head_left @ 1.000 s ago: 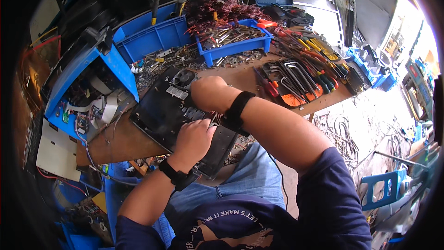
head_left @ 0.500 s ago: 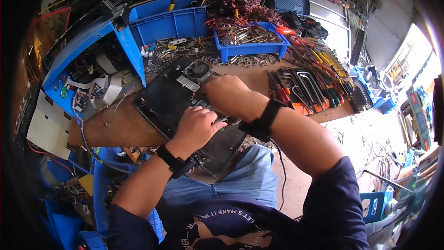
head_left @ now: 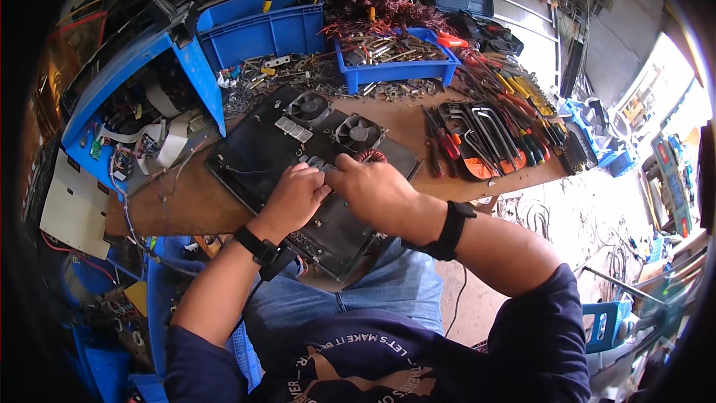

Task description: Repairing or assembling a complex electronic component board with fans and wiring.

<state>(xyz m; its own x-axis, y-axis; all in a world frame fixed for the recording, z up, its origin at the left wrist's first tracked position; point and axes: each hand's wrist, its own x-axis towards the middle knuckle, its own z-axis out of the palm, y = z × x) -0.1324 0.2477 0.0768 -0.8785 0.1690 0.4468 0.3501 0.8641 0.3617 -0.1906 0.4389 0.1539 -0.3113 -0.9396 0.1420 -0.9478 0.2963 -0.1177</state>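
A dark, flat panel (head_left: 343,242) lies tilted across the bench edge, carrying two fans (head_left: 356,133), pale blocks (head_left: 293,129) and a red wound coil (head_left: 373,155). My left hand (head_left: 294,198) has its fingers bent around small grey parts (head_left: 315,164) near the panel's middle. My right hand (head_left: 380,198) meets it there, fingers closed beside the coil. Exactly what each hand grips is hidden by the fingers.
Behind lie loose metal bits (head_left: 246,89), a blue tray (head_left: 395,73), a blue crate (head_left: 253,45) and red wire (head_left: 377,7). Screwdrivers and hex keys (head_left: 481,142) sit right. A blue casing with electronics (head_left: 78,127) stands left; cables (head_left: 533,216) lie on the floor.
My right hand has moved down from the upper fan, uncovering it, to join my left hand at the panel's middle. My left hand has shifted slightly up and left.
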